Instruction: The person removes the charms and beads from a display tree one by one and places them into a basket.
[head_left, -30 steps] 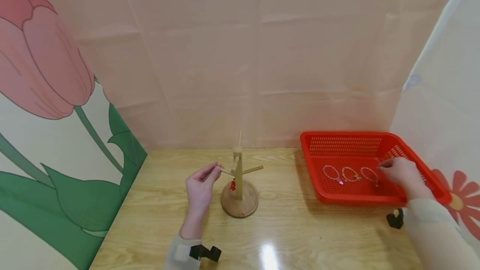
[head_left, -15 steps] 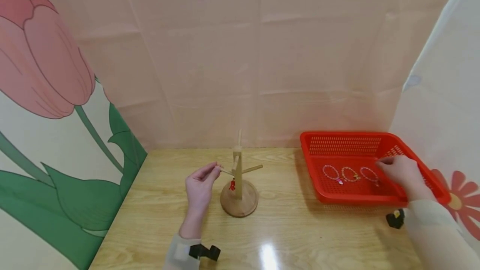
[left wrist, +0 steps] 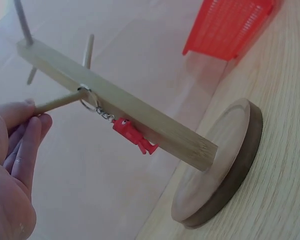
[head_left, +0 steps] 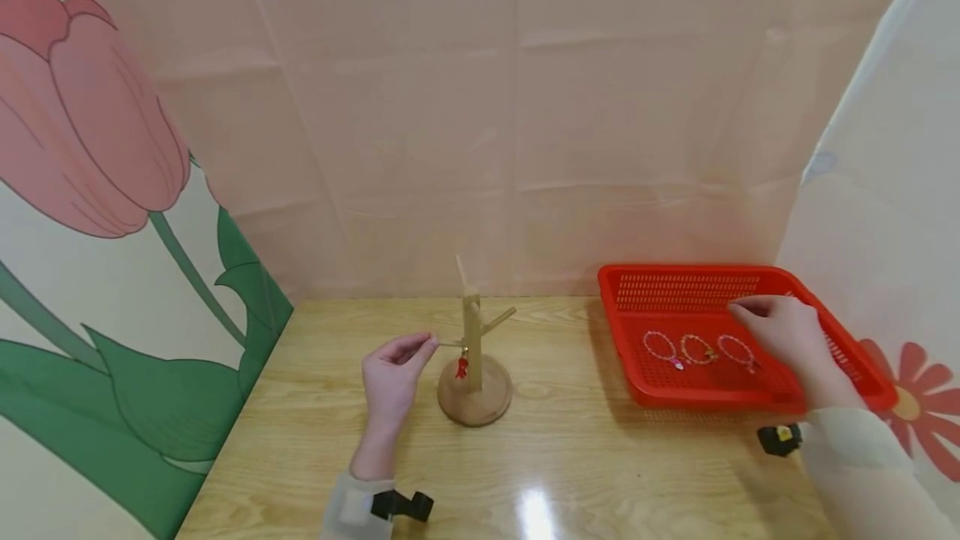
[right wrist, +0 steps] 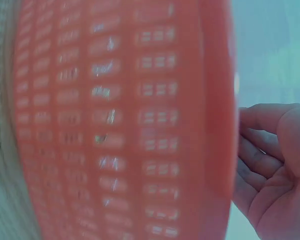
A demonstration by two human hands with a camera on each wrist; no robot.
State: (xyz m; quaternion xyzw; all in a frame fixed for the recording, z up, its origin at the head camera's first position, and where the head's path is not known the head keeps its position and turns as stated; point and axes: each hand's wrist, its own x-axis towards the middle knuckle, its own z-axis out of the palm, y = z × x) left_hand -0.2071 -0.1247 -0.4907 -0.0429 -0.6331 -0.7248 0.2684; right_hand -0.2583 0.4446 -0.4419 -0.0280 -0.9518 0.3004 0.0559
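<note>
My left hand [head_left: 392, 375] pinches the end of one peg of a wooden peg stand [head_left: 472, 348]; thumb and fingers around the peg also show in the left wrist view. On that peg, close to the post, a keychain [left wrist: 127, 130] hangs by its metal ring, with a small red figure. My right hand [head_left: 780, 336] hovers over the right part of the red basket [head_left: 633, 386], fingers loosely bent and nothing visible in them. The basket wall hides its fingertips in the right wrist view. Inside lie a pink bracelet [head_left: 649, 349], a yellowish bracelet [head_left: 685, 351] and another pink bracelet [head_left: 722, 349].
The stand's round base [head_left: 475, 415] rests on the wooden table [head_left: 570, 465], left of the basket. Behind the table hangs a pinkish cloth [head_left: 405, 148]. Flower-printed panels [head_left: 97, 140] border both sides.
The stand has turned and shifted slightly left, with my left hand still on its peg. My right hand has moved up and left over the basket. The bracelets stay in place.
</note>
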